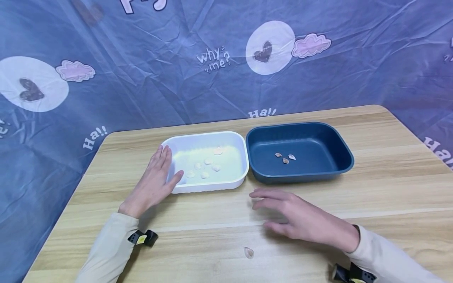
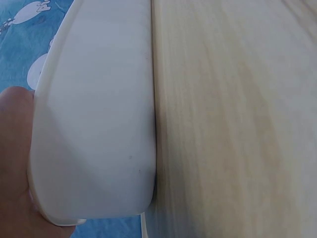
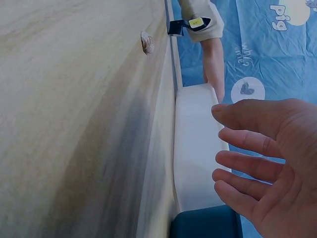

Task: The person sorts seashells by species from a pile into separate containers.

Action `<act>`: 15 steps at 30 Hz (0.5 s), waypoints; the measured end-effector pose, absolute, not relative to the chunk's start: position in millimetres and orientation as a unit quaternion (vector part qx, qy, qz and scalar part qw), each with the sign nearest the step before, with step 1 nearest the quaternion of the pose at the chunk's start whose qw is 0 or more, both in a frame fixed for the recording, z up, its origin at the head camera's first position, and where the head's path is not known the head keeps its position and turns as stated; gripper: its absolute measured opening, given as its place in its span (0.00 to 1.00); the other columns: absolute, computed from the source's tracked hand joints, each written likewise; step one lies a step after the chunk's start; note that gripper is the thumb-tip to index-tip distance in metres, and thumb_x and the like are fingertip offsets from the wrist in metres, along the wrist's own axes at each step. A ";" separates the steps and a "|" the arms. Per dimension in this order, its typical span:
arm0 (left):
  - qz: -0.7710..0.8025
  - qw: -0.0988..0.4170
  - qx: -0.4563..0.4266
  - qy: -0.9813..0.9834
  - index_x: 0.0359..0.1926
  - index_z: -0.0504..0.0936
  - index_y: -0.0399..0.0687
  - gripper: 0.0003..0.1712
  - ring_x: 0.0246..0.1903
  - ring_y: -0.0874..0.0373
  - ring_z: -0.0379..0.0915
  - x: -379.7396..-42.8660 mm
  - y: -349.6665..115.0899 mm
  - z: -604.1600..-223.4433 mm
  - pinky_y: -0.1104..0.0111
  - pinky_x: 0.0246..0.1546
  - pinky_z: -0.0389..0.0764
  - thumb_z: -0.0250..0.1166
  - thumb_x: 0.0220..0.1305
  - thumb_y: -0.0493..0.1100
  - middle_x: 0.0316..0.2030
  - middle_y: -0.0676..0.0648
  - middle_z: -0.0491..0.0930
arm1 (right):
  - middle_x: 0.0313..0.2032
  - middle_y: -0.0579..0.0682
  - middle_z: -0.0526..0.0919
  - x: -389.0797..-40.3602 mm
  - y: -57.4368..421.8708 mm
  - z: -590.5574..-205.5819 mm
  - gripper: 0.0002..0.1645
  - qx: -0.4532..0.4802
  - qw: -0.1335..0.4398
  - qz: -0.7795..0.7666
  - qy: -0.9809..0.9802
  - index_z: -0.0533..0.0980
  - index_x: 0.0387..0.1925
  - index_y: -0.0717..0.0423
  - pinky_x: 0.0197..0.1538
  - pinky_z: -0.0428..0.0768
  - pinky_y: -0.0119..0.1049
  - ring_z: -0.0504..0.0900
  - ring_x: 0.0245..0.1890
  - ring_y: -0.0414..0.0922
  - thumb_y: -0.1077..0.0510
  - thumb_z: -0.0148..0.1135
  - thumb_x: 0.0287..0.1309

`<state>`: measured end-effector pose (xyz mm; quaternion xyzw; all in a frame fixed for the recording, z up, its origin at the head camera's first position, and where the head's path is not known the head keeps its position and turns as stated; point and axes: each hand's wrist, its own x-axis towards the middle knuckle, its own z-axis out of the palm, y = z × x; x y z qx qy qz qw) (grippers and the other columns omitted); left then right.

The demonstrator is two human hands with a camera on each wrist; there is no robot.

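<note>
A white tray (image 1: 209,186) stands on the table with several pale seashells (image 1: 208,161) inside. My left hand (image 1: 153,179) rests at its front left corner, with the fingers fairly straight along the left rim and the thumb reaching over the front rim. To the right, a dark blue tray (image 1: 301,175) touches the white one and holds three small shells (image 1: 285,160). My right hand (image 1: 301,216) hovers over the table in front of the blue tray, fingers loosely bent and holding nothing. One ribbed seashell (image 1: 249,252) lies on the table, nearer me and left of that hand.
The wooden table (image 1: 198,251) extends around both trays. Behind it hangs a wrinkled blue printed cloth (image 1: 159,78). A black band with a small device (image 1: 142,237) is on the left wrist, and a similar band (image 1: 354,274) is on the right.
</note>
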<state>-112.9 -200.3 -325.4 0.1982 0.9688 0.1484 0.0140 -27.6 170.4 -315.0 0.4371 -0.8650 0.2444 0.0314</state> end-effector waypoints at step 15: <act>0.148 0.013 0.195 0.970 0.72 0.38 0.26 0.47 0.74 0.43 0.23 -114.2 -200.1 -325.7 0.54 0.73 0.32 0.40 0.74 0.61 0.74 0.33 0.35 | 0.59 0.49 0.76 -23.3 161.2 -319.0 0.17 0.446 -0.019 0.263 -0.855 0.80 0.45 0.50 0.59 0.76 0.45 0.73 0.61 0.47 0.55 0.72 0.53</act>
